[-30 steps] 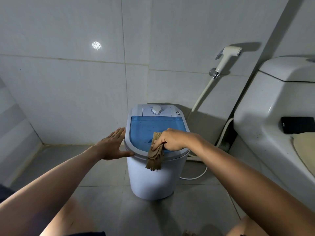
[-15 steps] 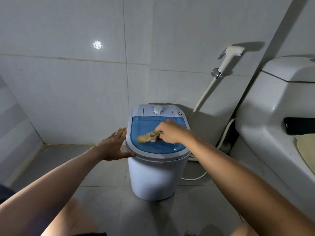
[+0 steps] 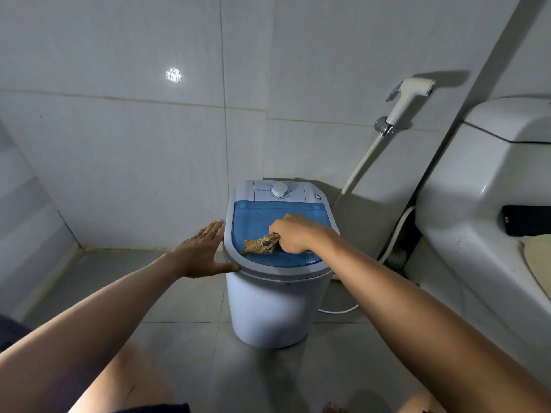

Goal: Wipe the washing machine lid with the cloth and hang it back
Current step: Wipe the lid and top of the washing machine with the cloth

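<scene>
- Cloth [image 3: 261, 244]: tan, bunched, lying flat on the blue washing machine lid [image 3: 256, 219], in the near-centre area of the panel. One second ago it hung over the front rim of the machine; half a second ago it was already up on the lid, further toward the back-left. It now sits closer to the front edge, which indicates a wiping stroke drawn toward the person.
- Right hand [image 3: 293, 234]: grip clenched on the cloth, pinching its right end and pressing it onto the lid. The hand has shifted from the front rim to the middle of the lid.
- Lid condition: small specks show on the rear part of the blue surface. Judgement: wiping is in progress and only partly complete; the back strip and the left margin probably need further passes.
- Left hand [image 3: 205, 251]: grip released, fingers spread flat, palm against the left side of the grey lid frame [image 3: 228, 242]. Its position matches both earlier pictures; it appears to steady the machine against the wiping force.
- Washing machine body [image 3: 268, 308]: white, standing on the tiled floor [image 3: 179, 299], control dial [image 3: 279, 189] at the rear.
- Surroundings: spray hose [image 3: 408, 96] on the wall to the right, toilet [image 3: 489, 186] at far right.
- Remaining step: hanging the cloth back. No hook or rail is visible, so the hanging place cannot be identified.
</scene>
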